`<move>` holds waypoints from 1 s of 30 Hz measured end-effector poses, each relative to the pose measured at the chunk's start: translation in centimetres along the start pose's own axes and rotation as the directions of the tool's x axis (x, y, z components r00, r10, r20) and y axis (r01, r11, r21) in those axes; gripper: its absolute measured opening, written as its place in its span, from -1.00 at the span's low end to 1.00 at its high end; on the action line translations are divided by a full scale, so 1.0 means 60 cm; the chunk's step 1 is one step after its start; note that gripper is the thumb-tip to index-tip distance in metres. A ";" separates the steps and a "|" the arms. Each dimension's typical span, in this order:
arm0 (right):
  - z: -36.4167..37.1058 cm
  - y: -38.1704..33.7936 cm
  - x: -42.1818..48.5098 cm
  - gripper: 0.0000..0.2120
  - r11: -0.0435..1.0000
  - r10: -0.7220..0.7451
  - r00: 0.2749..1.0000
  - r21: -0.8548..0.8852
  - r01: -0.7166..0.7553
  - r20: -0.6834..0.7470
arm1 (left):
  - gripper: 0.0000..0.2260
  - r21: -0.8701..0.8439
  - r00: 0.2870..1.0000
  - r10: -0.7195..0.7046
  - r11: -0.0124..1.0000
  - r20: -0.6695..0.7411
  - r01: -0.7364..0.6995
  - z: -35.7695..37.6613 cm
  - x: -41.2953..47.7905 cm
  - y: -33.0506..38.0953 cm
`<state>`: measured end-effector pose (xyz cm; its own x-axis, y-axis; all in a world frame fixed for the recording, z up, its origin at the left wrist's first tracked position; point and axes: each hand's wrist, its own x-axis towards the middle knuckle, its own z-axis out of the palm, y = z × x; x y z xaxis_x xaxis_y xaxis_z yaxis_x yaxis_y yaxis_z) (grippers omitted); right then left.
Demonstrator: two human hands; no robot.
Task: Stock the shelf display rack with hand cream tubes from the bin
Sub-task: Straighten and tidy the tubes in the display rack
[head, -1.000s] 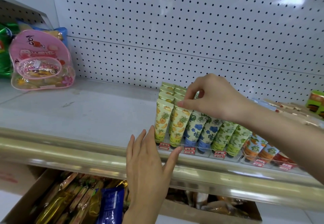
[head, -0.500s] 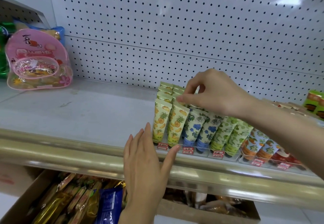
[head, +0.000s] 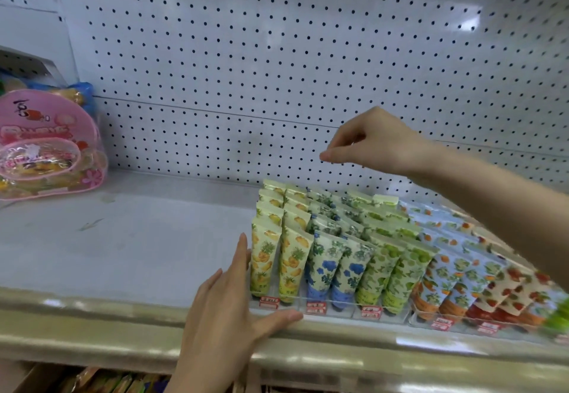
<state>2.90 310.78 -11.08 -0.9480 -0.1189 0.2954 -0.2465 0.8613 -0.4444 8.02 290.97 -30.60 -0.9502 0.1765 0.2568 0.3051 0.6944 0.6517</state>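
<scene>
Head view, left hand (head: 228, 309) at rack (head: 345, 313) edge; right hand (head: 375, 143) above tubes (head: 323, 257)

Left hand (head: 229, 309) touches the rack (head: 338, 312); right hand (head: 375, 143) hovers curled above tubes (head: 323, 257).

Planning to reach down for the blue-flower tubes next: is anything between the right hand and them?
Nothing visible. The right hand hovers above the rack, only air between it and the blue-flower tubes. The left hand rests at the rack's left front corner, beside the pineapple tubes, clear of that path.
</scene>
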 end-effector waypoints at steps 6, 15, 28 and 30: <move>0.055 -0.001 0.038 -0.83 0.998 -0.031 0.995 -0.046 0.035 0.092 | 0.11 0.158 0.999 -0.045 0.986 0.000 0.044 -0.002 0.006 0.014; 0.097 -0.001 0.076 -0.80 0.999 -0.043 0.990 0.007 0.043 0.136 | 0.10 0.180 0.992 0.059 0.983 -0.108 -0.038 0.019 0.006 -0.009; 0.125 -0.012 0.083 -0.76 0.997 -0.065 0.983 -0.023 0.070 0.173 | 0.05 0.224 0.990 0.063 0.974 -0.129 -0.033 0.020 0.002 -0.008; 0.126 -0.011 0.084 -0.75 0.997 -0.056 0.984 -0.035 0.063 0.171 | 0.05 0.227 0.991 0.057 0.974 -0.123 -0.028 0.020 0.004 -0.006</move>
<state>-3.26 305.86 -15.69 -0.9532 -0.2497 0.1705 -0.2983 0.8687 -0.3955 7.63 291.56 -31.63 -0.9162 0.1290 0.3794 0.3095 0.8292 0.4655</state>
